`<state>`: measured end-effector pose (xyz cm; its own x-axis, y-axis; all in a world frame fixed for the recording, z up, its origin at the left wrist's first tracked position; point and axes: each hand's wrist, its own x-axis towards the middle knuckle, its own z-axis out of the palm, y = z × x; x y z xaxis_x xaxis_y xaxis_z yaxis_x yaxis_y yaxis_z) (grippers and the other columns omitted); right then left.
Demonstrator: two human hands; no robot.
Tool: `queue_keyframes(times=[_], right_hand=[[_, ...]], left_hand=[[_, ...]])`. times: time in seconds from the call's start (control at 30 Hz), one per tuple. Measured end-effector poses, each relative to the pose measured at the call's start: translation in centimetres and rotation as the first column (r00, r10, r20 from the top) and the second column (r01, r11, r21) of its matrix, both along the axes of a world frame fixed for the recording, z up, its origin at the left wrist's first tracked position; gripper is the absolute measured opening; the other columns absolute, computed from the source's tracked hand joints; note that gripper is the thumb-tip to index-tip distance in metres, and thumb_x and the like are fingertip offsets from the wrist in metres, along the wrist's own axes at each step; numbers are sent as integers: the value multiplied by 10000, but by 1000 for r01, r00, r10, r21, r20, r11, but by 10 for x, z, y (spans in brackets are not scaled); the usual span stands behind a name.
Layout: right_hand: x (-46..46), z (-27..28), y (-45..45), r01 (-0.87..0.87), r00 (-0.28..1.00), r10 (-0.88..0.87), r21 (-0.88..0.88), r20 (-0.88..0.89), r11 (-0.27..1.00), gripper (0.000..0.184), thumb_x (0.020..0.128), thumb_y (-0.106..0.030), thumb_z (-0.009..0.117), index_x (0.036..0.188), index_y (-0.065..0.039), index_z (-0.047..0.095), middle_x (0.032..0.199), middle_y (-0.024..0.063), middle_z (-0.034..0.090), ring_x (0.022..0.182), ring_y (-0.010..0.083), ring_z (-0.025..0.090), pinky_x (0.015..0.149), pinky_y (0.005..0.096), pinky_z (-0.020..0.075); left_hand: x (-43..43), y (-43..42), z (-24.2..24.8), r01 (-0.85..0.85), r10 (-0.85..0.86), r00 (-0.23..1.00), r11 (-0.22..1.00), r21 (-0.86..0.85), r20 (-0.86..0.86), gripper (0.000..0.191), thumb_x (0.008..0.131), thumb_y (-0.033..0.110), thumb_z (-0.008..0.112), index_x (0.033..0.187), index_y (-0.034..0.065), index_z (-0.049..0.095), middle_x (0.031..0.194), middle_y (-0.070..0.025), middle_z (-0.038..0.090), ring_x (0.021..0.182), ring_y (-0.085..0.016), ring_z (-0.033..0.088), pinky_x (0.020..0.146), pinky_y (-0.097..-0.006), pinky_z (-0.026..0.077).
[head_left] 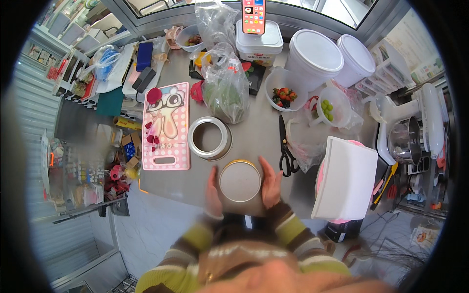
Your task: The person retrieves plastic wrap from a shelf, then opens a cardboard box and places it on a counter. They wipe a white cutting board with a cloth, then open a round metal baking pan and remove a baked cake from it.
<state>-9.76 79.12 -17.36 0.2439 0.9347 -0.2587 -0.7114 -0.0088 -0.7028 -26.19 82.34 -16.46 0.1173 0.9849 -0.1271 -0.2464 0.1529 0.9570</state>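
Note:
A round, pale-grey metal disc (pixel 240 181) lies near the front edge of the steel table, with a thin yellow layer showing under its far rim. My left hand (pixel 213 193) is on its left side, slightly blurred, fingers stretched forward. On the opposite side my right hand (pixel 270 184) faces it with fingers extended and thumb apart. Neither hand is closed around the disc; whether the fingers touch its rim is hard to tell. Just beyond, to the left, stands a round metal cake tin ring (pixel 207 137), through which a grey surface shows.
Left is a pink cutting board (pixel 166 126) with dark red pieces. Black scissors (pixel 285 150) lie right, near a white board (pixel 346 179). Farther back are a bagged green item (pixel 225 91), a strawberry bowl (pixel 285 89), white buckets (pixel 315 55) and a phone (pixel 253 16). A stand mixer (pixel 406 124) stands far right.

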Motion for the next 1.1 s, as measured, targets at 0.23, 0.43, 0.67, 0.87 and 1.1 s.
queue_keyframes(times=[0.23,0.43,0.67,0.87,1.1], right_hand=[[7,11,5,-147,975,123,-124,-184,981,921,1013,-725,207,1517,23,393,1488,149,512,1378,257,476,1180,409,329],[15,14,23,-236,961,230,-22,-157,971,908,1020,-714,213,1487,32,437,1461,141,545,1379,250,478,1184,398,323],[11,14,30,-133,986,119,-110,-119,985,1004,983,-770,169,1508,54,401,1506,155,505,1416,267,443,1207,401,288],[10,22,34,-286,919,287,43,-271,957,1036,965,-797,192,1477,68,444,1468,155,542,1389,266,475,1185,390,324],[12,19,38,-25,1000,25,-9,0,1000,1032,971,-787,171,1469,73,449,1522,174,483,1414,275,449,1199,413,305]], left_hand=[[18,15,-8,7,-16,992,997,73,128,816,1056,584,350,1538,-72,302,1585,-197,364,1445,-293,378,1194,-412,287],[9,1,4,2,3,1000,987,158,-27,792,1071,578,294,1542,-59,302,1603,-165,348,1447,-283,388,1199,-406,292],[9,23,-10,-36,33,999,995,96,40,809,1064,600,283,1528,-60,340,1538,-202,436,1437,-278,399,1199,-401,288],[-5,25,-25,15,-14,1000,991,135,-11,806,1066,586,304,1551,-57,275,1590,-195,357,1442,-296,393,1199,-418,292],[5,12,-5,-99,71,984,980,171,165,830,1061,590,327,1531,-93,289,1573,-209,381,1431,-298,410,1194,-420,290]])
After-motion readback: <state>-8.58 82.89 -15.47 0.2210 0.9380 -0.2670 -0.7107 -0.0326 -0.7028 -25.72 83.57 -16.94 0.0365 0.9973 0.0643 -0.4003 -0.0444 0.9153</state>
